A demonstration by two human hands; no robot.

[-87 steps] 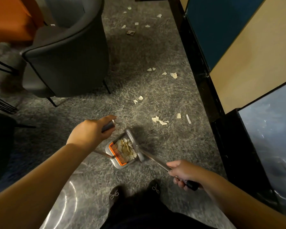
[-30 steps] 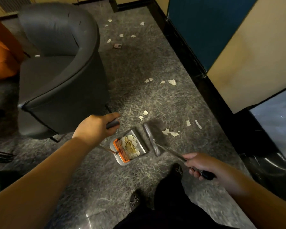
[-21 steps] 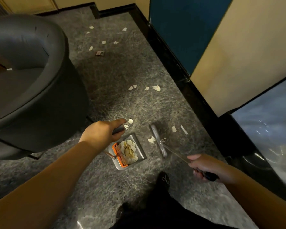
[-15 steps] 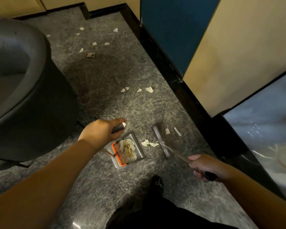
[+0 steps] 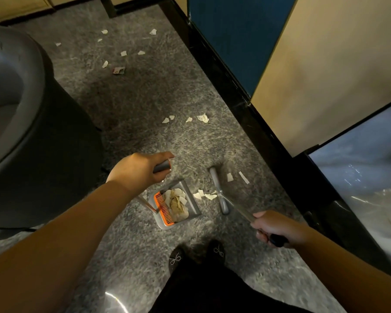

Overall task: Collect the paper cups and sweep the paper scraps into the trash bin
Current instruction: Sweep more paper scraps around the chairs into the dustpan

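My left hand [image 5: 137,171] grips the grey handle of a long-handled dustpan [image 5: 191,203] that stands on the grey floor, with an orange comb and a heap of paper scraps inside. My right hand [image 5: 274,227] grips the dark handle of a broom whose grey head [image 5: 218,189] rests on the floor just right of the pan. A few scraps [image 5: 204,195] lie between the broom head and the pan's mouth. Two scraps [image 5: 236,177] lie right of the broom head. More scraps [image 5: 186,118] lie farther ahead, and several more [image 5: 122,53] near the far wall.
A dark grey armchair [image 5: 32,132] fills the left side. A black skirting and a blue and beige wall [image 5: 269,64] run along the right. A glossy grey surface [image 5: 370,177] sits at the far right. My dark shoes [image 5: 196,256] stand just behind the pan.
The view has swung right and the armchair now sits further left. The broom head has drawn a few scraps leftwards, close to the dustpan's mouth. Both hands keep their grips.
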